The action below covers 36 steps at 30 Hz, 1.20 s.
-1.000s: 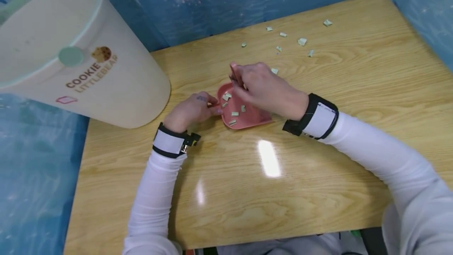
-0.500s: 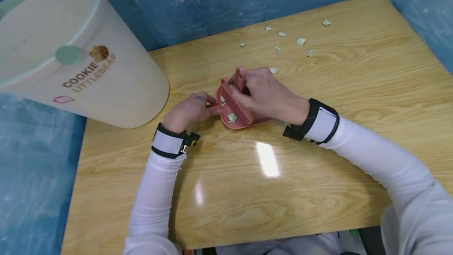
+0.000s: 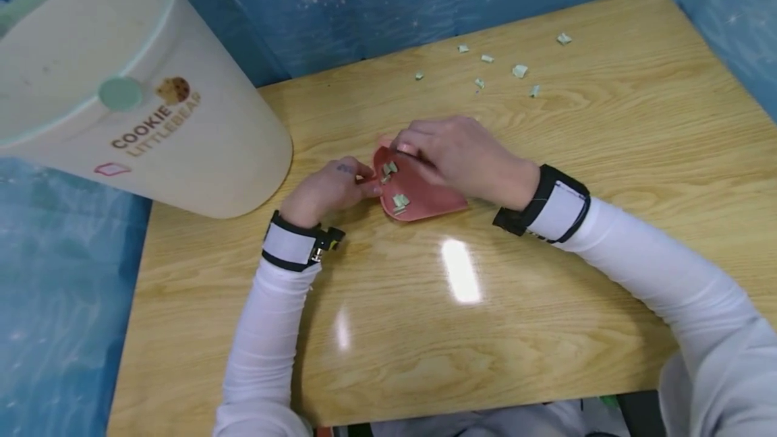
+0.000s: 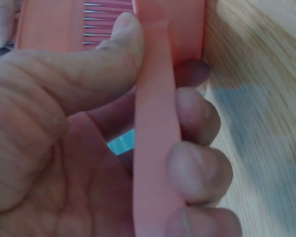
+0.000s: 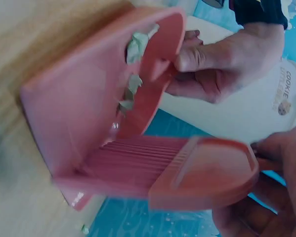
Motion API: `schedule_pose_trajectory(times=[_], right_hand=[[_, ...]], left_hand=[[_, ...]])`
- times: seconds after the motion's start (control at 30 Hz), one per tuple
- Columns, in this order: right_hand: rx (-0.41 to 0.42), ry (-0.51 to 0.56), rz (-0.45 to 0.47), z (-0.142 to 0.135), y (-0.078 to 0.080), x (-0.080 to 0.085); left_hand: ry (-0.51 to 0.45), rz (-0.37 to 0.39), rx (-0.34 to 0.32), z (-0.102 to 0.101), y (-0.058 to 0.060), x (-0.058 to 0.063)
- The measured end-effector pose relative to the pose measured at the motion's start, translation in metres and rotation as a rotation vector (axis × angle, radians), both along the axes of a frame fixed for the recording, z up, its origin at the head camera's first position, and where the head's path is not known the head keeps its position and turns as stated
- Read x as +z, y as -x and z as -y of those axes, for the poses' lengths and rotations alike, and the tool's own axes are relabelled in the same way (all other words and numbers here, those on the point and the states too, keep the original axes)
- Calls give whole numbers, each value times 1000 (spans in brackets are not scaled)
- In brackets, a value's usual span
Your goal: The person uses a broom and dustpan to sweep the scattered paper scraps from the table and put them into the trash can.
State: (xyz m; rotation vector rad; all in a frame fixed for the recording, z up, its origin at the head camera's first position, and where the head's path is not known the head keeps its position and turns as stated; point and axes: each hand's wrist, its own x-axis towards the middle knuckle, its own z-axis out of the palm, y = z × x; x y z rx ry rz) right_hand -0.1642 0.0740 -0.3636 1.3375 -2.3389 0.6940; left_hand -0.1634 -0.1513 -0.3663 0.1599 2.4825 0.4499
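A pink dustpan (image 3: 434, 199) lies on the table with its handle side toward my left hand (image 3: 330, 191). In the left wrist view, that hand's fingers curl round the dustpan's flat handle (image 4: 157, 128), thumb along its side. My right hand (image 3: 464, 157) grips a small pink hand brush (image 5: 207, 170) over the pan. The right wrist view has the bristles (image 5: 133, 160) down at the pan's floor near its side wall. Crumpled pale green paper scraps (image 3: 400, 202) lie in two small clusters toward the handle end of the pan. From the head, the right hand hides most of the brush.
A tall cream bin (image 3: 206, 133) with a mint rim and cookie lettering stands at the back left. Several pale green scraps (image 3: 519, 71) are scattered over the far part of the wooden table (image 3: 388, 329). A blue sea-patterned wall covering (image 3: 388, 5) borders the back.
The brush has swept within the pan, its bristles showing half a second ago, and is now largely behind the right hand. Scraps inside have bunched toward the handle end. The left hand stays put.
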Motion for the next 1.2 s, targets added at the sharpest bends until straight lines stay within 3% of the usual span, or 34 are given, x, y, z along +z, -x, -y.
schedule_pose_trajectory(times=[0.33,0.57,0.87,1.07,1.2], right_hand=[[52,-80,75,-13,-5,-4],[90,-90,74,-28,-14,-7],[159,80,93,-57,-24,-14],[137,137,40,-88,-42,-16],[106,181,0,-106,-57,-14]], left_hand=[[19,-12,-21,-2,1,3],[17,-1,-20,-3,1,3],[-79,0,-45,5,-3,-5],[-99,-70,-143,16,-11,-10],[-133,-109,-173,22,-13,-11]])
